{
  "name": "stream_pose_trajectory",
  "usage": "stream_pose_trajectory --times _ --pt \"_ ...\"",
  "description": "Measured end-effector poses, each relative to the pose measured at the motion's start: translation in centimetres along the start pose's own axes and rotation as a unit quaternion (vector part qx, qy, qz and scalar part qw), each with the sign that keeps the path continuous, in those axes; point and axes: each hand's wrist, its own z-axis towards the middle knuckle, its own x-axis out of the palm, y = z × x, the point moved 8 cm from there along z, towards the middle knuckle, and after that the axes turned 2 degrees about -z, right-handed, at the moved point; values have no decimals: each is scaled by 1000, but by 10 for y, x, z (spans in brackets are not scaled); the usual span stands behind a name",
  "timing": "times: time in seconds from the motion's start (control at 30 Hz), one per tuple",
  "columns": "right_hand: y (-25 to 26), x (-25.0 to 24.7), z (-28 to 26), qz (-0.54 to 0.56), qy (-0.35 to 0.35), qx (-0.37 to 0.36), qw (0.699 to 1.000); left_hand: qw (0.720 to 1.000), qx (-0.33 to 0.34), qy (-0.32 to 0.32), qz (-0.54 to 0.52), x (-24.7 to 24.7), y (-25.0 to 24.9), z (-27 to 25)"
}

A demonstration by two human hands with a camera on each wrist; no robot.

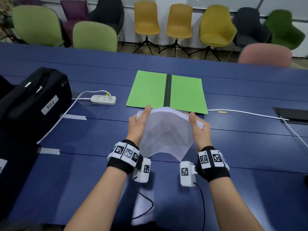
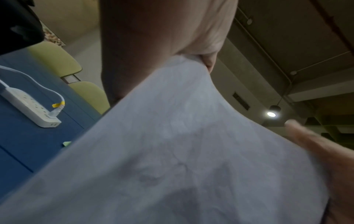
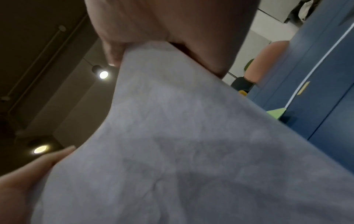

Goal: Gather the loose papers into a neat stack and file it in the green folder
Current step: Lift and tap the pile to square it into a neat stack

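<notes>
A stack of white papers (image 1: pixel 166 130) is held in the air above the blue table (image 1: pixel 233 155), bowed upward in the middle. My left hand (image 1: pixel 139 124) grips its left edge with the thumb on top. My right hand (image 1: pixel 198 129) grips the right edge the same way. The green folder (image 1: pixel 150 90) lies open and flat just beyond the papers, its black spine running down the centre. In the left wrist view the papers (image 2: pixel 182 151) fill most of the frame under the left hand (image 2: pixel 162 37). The right wrist view shows the papers (image 3: pixel 191 144) beneath the right hand (image 3: pixel 172 22).
A black case (image 1: pixel 33 100) stands at the left with a white power strip (image 1: pixel 103 99) beside it. A white cable (image 1: pixel 250 114) runs along the table to a recessed socket (image 1: pixel 291 114) at the right. Chairs (image 1: pixel 146 19) line the far side.
</notes>
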Motion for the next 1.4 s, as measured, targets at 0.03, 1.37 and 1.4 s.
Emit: stream_pose_trajectory --times 0.03,1.37,1.4 --pt "2 5 -2 -16 25 -16 999 1000 2 4 9 2 -2 -1" --pt "42 -4 -9 -47 -17 -96 994 989 137 44 36 15 -35 -19" --pt "34 -4 -9 -71 -15 -82 994 989 131 47 58 14 -29 -18"
